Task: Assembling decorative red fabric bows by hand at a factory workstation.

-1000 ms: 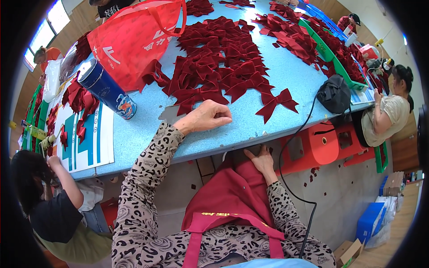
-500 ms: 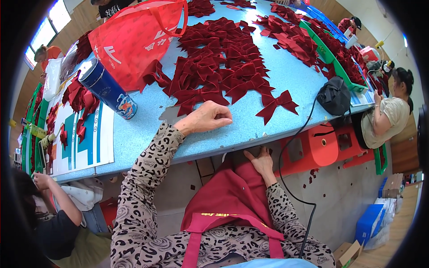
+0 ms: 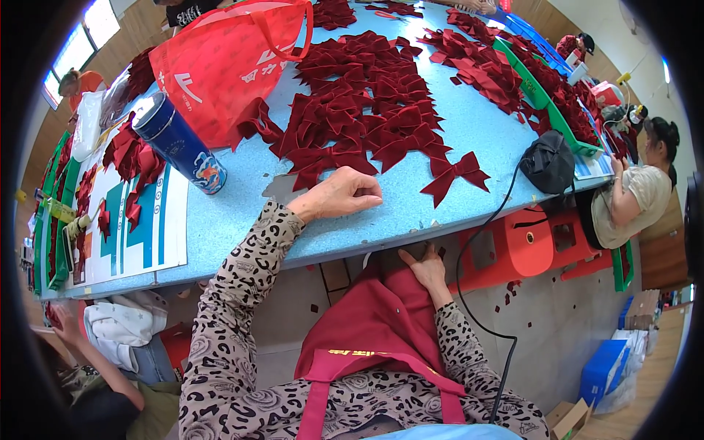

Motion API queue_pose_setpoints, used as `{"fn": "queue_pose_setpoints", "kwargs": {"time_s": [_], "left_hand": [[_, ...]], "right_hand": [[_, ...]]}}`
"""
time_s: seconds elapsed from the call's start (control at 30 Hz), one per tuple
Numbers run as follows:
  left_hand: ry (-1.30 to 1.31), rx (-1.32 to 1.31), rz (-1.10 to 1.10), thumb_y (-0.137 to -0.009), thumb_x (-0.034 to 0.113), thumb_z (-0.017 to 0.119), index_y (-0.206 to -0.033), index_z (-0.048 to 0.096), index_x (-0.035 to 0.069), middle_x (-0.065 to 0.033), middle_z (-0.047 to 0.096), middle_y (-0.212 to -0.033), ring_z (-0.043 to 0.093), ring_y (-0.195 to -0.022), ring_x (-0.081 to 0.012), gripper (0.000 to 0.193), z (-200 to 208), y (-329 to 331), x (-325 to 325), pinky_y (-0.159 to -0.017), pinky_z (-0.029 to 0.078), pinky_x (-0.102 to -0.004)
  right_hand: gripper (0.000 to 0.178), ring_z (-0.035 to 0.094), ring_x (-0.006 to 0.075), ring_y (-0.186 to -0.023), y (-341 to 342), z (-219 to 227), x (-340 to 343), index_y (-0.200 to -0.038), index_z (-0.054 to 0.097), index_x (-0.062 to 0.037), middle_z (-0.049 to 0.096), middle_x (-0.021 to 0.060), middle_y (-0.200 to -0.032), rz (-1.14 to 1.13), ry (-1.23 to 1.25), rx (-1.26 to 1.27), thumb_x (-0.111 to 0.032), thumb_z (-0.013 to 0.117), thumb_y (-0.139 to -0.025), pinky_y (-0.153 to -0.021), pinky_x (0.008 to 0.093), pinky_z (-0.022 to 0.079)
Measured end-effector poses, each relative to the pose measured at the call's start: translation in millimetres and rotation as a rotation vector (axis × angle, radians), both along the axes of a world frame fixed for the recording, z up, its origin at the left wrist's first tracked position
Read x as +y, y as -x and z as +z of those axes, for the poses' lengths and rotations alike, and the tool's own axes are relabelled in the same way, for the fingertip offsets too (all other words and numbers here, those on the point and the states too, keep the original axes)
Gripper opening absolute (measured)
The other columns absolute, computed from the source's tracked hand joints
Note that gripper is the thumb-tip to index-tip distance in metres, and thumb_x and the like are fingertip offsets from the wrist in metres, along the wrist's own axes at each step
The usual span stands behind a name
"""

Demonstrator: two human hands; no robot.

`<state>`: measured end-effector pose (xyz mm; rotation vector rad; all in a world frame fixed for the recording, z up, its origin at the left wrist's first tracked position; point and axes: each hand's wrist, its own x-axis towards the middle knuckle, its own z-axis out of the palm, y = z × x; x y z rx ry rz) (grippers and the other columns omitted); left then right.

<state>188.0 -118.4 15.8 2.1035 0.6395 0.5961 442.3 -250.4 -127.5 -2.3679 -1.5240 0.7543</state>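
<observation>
Left hand (image 3: 343,194) rests on the blue table (image 3: 411,202), fingers loosely curled, nothing seen in its grip. Right hand (image 3: 427,273) lies on the apron (image 3: 367,315), just off the table's near edge, thumb spread; its fingertips are partly hidden, so any hold cannot be confirmed.

Items noted, left to right. At the left side, a green tray (image 3: 68,180) contains dark red pieces. Next to it lies a printed board (image 3: 150,220) bearing more red fabric. A blue tin (image 3: 180,143) stands right of the board, with a red bag (image 3: 220,81) just beyond. Dark red bows (image 3: 396,110) lie in an overlapping pile, just beyond the left hand. One bow (image 3: 456,176) lies at the pile's near right corner. A black pouch (image 3: 546,161) sits near the table's right edge, above red stools (image 3: 524,242). At far right, a co-worker (image 3: 634,198) is seated.
</observation>
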Motion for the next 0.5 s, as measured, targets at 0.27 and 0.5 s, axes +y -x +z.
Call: {"fn": "queue_pose_setpoints", "kwargs": {"time_s": [0.27,0.5], "left_hand": [[0.003,0.008,-0.005,-0.084,0.018,0.064,-0.09,0.066,-0.002,-0.0123,0.066,-0.075,0.059,-0.065,-0.0154,0.021,0.4,1.4,0.3,-0.062,0.047,-0.0303],[-0.001,0.042,0.0,-0.084,0.018,0.064,-0.089,0.066,-0.002,-0.0118,0.065,-0.074,0.058,-0.064,-0.0152,0.02,3.7,2.1,0.3,-0.061,0.046,-0.0301]], "right_hand": [[0.096,0.056,0.0393,-0.113,-0.3,-1.6,-0.9,-0.133,0.04,0.004,0.058,0.0278,-0.118,-0.003,-0.032,0.022,-0.063,0.066,-0.071,-0.095,0.0425,0.044],[0.095,0.055,0.0394,-0.113,2.6,3.3,-0.5,-0.132,0.041,0.004,0.058,0.0284,-0.118,-0.02,-0.038,0.035,-0.063,0.067,-0.07,-0.095,0.0424,0.044]]}}
